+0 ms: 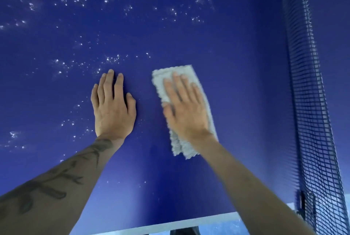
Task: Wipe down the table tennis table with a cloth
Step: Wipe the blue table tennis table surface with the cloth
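The blue table tennis table (pixel 236 45) fills the view. A folded light grey cloth (pixel 189 147) lies flat on it right of the middle. My right hand (pixel 186 107) presses down on the cloth with straight, spread fingers. My left hand (pixel 113 104) rests flat on the bare blue surface just left of the cloth, fingers straight. White specks and droplets (pixel 111 58) are scattered over the left and far parts of the table.
The dark net (pixel 310 90) runs along the right side, with its clamp post (pixel 305 204) at the near corner. The table's white edge line (pixel 170 225) crosses the bottom of the view, with floor beyond it.
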Available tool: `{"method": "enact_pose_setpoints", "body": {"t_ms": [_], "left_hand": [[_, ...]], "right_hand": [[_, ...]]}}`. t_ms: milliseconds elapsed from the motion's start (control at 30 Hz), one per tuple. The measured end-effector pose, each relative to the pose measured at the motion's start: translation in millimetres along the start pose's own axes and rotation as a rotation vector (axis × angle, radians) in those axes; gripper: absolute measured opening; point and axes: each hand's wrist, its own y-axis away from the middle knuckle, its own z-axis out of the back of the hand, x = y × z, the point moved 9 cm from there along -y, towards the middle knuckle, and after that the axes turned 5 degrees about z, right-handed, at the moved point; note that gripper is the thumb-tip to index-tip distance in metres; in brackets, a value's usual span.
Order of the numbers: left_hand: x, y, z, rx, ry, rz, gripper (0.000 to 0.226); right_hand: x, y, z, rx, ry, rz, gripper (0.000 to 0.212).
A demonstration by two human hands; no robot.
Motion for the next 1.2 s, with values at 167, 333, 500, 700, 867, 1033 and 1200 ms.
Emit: {"method": "enact_pose_setpoints", "body": {"t_ms": [167, 333, 500, 700, 867, 1033, 1200], "left_hand": [[1, 0, -1, -0.003, -0.004, 0.011, 0.055], [1, -2, -1, -0.007, -0.001, 0.014, 0.056], [0, -1, 0, -0.019, -0.004, 0.005, 0.055], [1, -2, -2, -0.031, -0.029, 0.000, 0.055], [2, -2, -2, -0.034, -0.026, -0.001, 0.056], [2, -2, -3, -0.022, -0.032, 0.005, 0.056], [2, -2, -3, -0.013, -0.026, 0.005, 0.055]], "right_hand": [[-88, -39, 24, -0.059, 0.018, -0.397, 0.065], [6, -67, 6, -0.018, 0.004, -0.121, 0.066], [-35, -21, 8, 0.013, 0.036, -0.079, 0.065], [-80, -81, 27, -0.087, 0.003, -0.475, 0.067], [16, -76, 3, 0.021, -0.001, -0.007, 0.066], [-78, -50, 19, -0.001, 0.050, -0.267, 0.066], [-67, -109, 24, -0.053, -0.015, -0.388, 0.067]]}}
